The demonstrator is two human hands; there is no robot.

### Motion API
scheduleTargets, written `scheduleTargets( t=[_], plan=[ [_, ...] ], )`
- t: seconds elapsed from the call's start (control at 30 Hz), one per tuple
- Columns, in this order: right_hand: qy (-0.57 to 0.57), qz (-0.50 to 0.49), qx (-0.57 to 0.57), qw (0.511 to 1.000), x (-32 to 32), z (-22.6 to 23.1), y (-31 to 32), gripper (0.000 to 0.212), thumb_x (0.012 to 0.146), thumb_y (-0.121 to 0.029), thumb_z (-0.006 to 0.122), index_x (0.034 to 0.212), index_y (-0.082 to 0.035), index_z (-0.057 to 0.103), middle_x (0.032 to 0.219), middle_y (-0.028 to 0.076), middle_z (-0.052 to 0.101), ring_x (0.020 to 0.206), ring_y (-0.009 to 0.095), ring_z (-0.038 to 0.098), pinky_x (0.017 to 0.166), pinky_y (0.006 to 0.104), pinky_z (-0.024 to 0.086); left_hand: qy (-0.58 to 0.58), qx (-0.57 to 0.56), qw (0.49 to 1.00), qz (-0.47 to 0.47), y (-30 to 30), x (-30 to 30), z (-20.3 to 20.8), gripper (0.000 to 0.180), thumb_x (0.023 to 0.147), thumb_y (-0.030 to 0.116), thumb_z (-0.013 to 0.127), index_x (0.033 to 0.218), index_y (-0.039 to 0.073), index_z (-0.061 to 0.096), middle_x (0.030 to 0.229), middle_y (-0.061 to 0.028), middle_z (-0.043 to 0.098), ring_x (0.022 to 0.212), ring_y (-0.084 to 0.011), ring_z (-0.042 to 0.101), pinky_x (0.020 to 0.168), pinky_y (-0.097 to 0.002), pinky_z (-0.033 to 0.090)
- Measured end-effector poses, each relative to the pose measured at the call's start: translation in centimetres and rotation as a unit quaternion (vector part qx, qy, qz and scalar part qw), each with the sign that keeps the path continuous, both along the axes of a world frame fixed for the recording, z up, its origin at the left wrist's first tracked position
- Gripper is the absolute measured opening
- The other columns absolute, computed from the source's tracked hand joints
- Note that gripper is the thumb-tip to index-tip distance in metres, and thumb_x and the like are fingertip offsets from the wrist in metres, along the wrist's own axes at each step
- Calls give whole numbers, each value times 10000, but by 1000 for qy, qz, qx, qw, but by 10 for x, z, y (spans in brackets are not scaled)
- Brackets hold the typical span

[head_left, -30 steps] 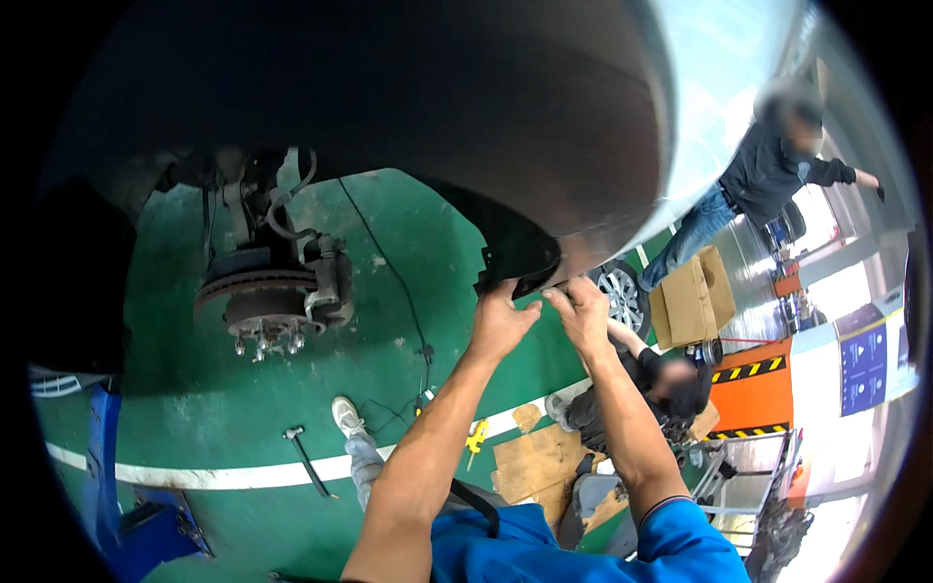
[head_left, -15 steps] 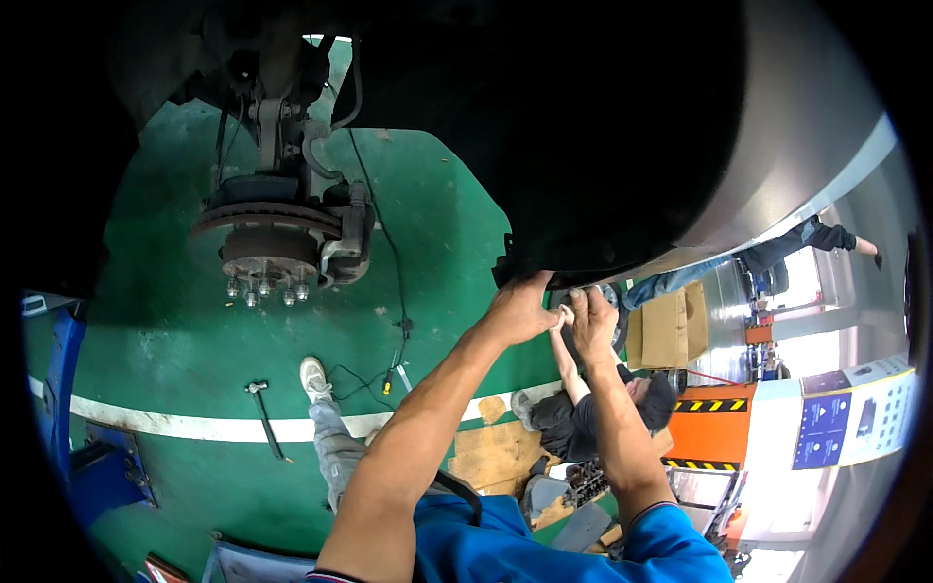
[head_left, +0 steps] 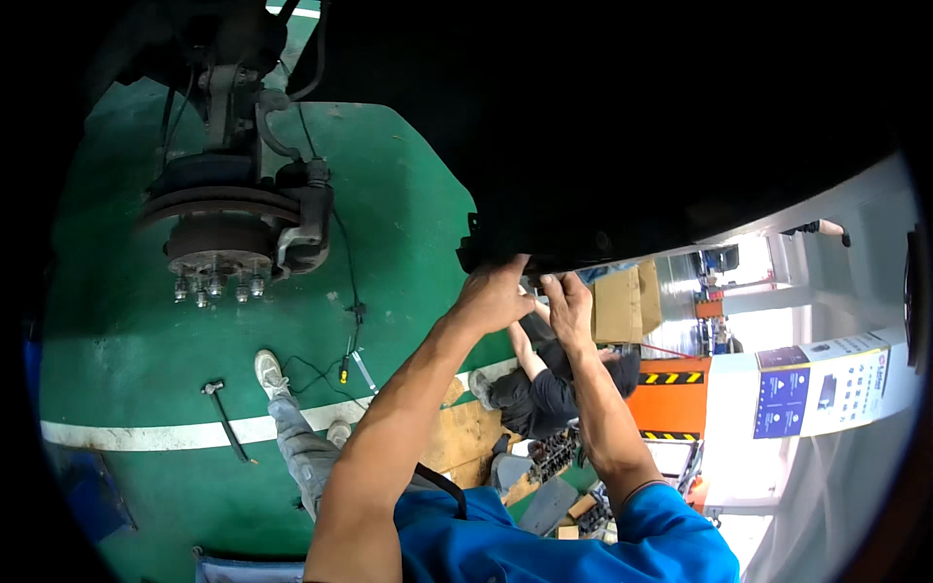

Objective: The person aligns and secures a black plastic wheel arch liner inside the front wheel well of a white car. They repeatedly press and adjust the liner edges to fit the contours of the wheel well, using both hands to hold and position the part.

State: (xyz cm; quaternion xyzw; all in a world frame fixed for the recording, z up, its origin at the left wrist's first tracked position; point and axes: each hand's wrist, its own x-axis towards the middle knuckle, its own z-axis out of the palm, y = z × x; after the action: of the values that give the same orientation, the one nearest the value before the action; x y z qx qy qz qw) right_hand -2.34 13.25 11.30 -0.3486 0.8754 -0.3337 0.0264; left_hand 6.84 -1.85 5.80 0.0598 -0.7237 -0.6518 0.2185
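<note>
Both arms reach up to the lower edge of a black wheel-arch liner (head_left: 544, 219) on a raised car. My left hand (head_left: 494, 297) is closed at the liner's corner, its fingertips hidden in the dark under the edge. Beside it, my right hand (head_left: 570, 313) is closed, fingers bent and thumb pressed toward them near the same edge. Whatever sits between its fingers is too small and dark to name. To the left hangs a bare wheel hub (head_left: 216, 255) with studs, a rusty brake disc (head_left: 224, 202) and a caliper (head_left: 309, 228).
A hammer (head_left: 228, 424), a yellow-handled screwdriver (head_left: 344, 371) and a cable lie on the green floor (head_left: 146, 360). Below my arms a crouching person (head_left: 544, 389) works near cardboard (head_left: 462, 432) and metal parts. An orange striped post (head_left: 671, 398) and a printed box (head_left: 826, 389) stand right.
The whole view has shifted, so the hub, hammer and floor items appear farther left. Both hands stay at the liner's edge. The fender's grey outer side now looks much darker.
</note>
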Motion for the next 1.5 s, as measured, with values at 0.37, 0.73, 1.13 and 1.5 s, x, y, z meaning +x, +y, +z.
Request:
scheduleTargets(
  t=[0.37,0.73,1.13,1.5],
  plan=[
    [93,29,-10,995,-3,-6,3,235,969,-192,675,918,36,644,736,141,661,661,164,581,624,326,484,-4,-12,1000,0,4,6,4,662,786,233,731,1362,17,487,1268,-279,592,1170,-444,578,986,-478,490],
    [106,28,-33,993,-12,-18,7,244,955,-198,693,888,31,645,714,145,634,635,183,545,617,331,471,23,-14,999,36,4,5,0,607,735,153,712,1299,13,536,1172,-271,643,1082,-446,623,923,-505,517],
    [102,28,-48,993,-18,-24,11,226,955,-186,693,901,30,653,748,130,646,671,176,577,647,322,486,24,3,1000,8,2,3,-3,616,725,43,654,1323,19,512,1167,-279,633,1067,-451,620,902,-502,521],
    [116,18,-32,993,-11,-22,8,245,972,-204,669,898,29,656,717,151,620,660,192,562,630,329,467,8,-22,1000,-9,-1,6,-1,668,756,47,647,1395,27,454,1251,-282,598,1129,-451,594,953,-489,507]
  ],
)
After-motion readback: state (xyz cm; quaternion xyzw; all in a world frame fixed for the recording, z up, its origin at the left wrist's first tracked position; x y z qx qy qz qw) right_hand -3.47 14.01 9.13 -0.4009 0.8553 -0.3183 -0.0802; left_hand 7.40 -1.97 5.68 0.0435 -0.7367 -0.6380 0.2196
